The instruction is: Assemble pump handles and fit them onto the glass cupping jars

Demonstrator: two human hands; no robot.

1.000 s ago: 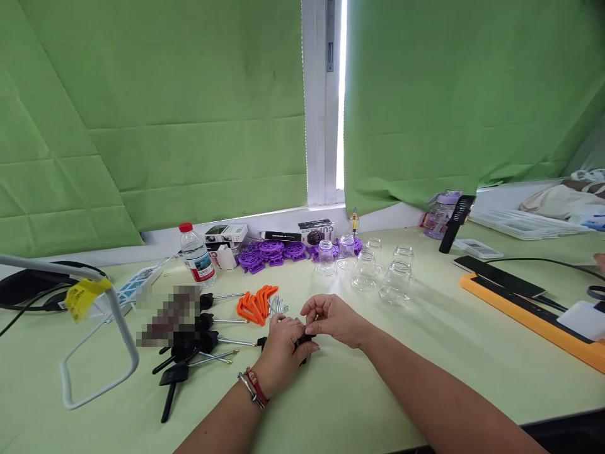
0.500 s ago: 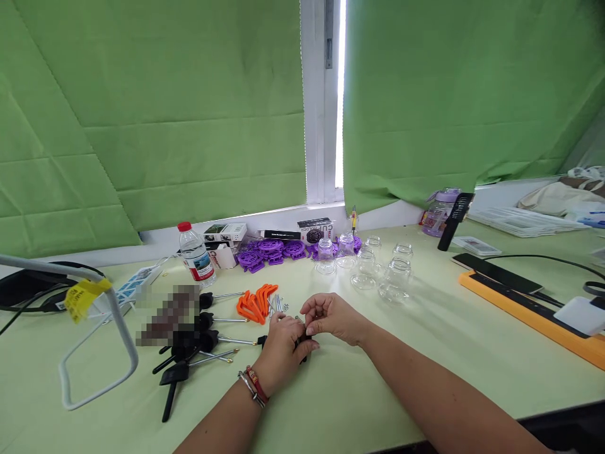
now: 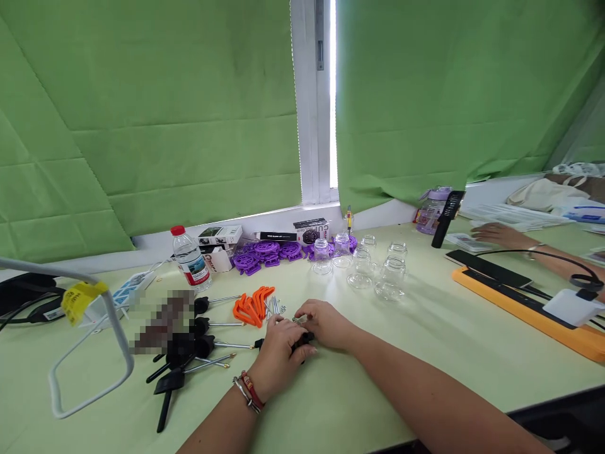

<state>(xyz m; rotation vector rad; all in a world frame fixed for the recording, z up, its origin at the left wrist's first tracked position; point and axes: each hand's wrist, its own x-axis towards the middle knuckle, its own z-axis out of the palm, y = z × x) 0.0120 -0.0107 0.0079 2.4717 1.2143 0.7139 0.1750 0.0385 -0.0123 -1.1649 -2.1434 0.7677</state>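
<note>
My left hand, with bracelets at its wrist, is closed around a small black part that pokes out past the thumb; its kind does not show. Close against it, my right hand has its fingers bent down by small metal pieces; whether it holds one is hidden. Just beyond lie silver screws and orange angled pieces. To the left are several black-handled pieces with metal rods, one rod reaching toward my left hand.
Several clear glass jars stand ahead on the right, purple plastic parts behind. A water bottle and a bent grey tube frame are left. At right are an orange bar and another person's hand.
My right hand has lowered and turned palm-down beside my left hand. Another person's hand has come into view at the right. The view has shifted slightly.
</note>
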